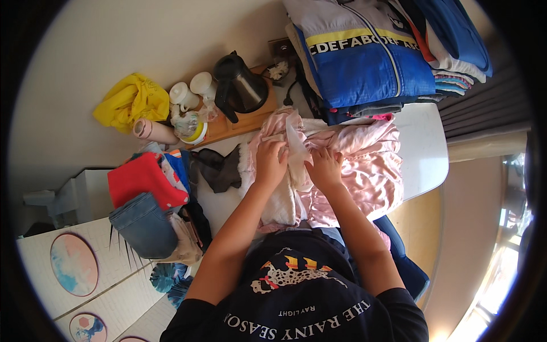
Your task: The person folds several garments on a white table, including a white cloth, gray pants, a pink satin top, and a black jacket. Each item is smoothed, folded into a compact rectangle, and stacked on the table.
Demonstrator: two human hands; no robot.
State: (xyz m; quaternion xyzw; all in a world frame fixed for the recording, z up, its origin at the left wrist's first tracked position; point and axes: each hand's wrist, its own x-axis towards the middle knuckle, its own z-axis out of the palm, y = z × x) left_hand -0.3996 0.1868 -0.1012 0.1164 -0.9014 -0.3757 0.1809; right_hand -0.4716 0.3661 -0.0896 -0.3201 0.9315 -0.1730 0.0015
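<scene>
A pink satin garment (pixel 359 175) with a white fleecy lining (pixel 280 201) lies spread and rumpled on the white table before me. My left hand (pixel 272 162) rests on its left part with bent fingers; whether they pinch the cloth is hidden. On the right, my right hand (pixel 325 168) lies on the satin, thumb apart from the fingers and nothing visible in its grasp. A strip of sheer whitish fabric (pixel 296 143) runs between the two hands. Beside the garment's left edge lies a crumpled dark cloth (pixel 220 166).
Folded clothes under a blue and grey jacket (pixel 363 70) are stacked at back right. Another pile, with red cloth (pixel 136 177) and folded jeans (pixel 145 224), stands left. An electric kettle (pixel 245 87), white lidded mugs (pixel 184 95), a pink bottle (pixel 154 131) and a yellow bag (pixel 134 102) line the back.
</scene>
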